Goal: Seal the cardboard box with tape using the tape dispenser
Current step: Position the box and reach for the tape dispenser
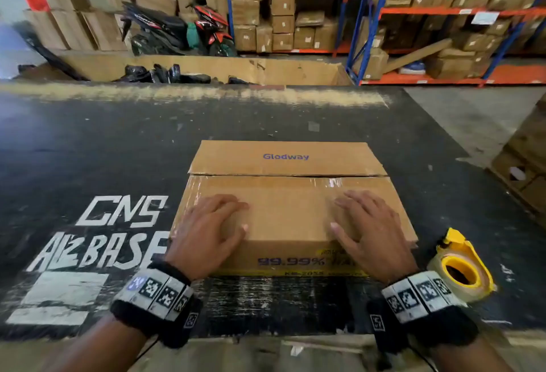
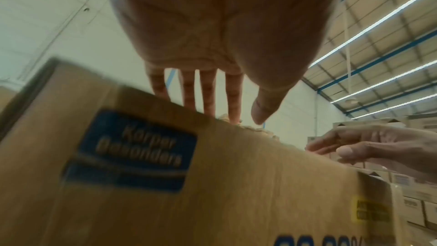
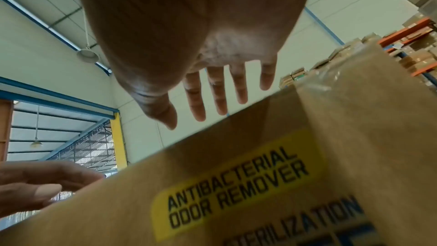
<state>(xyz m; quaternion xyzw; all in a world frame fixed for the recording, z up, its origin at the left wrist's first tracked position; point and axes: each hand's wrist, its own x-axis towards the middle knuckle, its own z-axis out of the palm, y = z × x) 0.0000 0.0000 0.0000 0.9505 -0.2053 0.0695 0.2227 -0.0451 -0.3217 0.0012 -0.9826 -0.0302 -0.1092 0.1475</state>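
Observation:
A brown cardboard box point(image 1: 288, 215) marked "Glodway" stands on the dark table, both top flaps folded down. Clear tape shines along the near flap beside the middle seam and over the box's left and right edges. My left hand point(image 1: 211, 231) lies on the near flap's left part, fingers straight. My right hand point(image 1: 365, 225) lies on its right part, fingers spread flat. From the left wrist view the left hand point(image 2: 212, 98) reaches over the box point(image 2: 212, 194); from the right wrist view the right hand point(image 3: 212, 96) hovers flat over the box point(image 3: 307, 156). The yellow tape dispenser point(image 1: 461, 268) sits on the table right of the box, untouched.
The dark table point(image 1: 103, 150) carries white painted lettering at the left. Behind it stands a large open carton point(image 1: 266, 70) with black parcels. A parked motorbike point(image 1: 180, 28) and blue-orange racks point(image 1: 413, 11) stacked with cartons fill the back. More cartons point(image 1: 529, 164) lie at the right.

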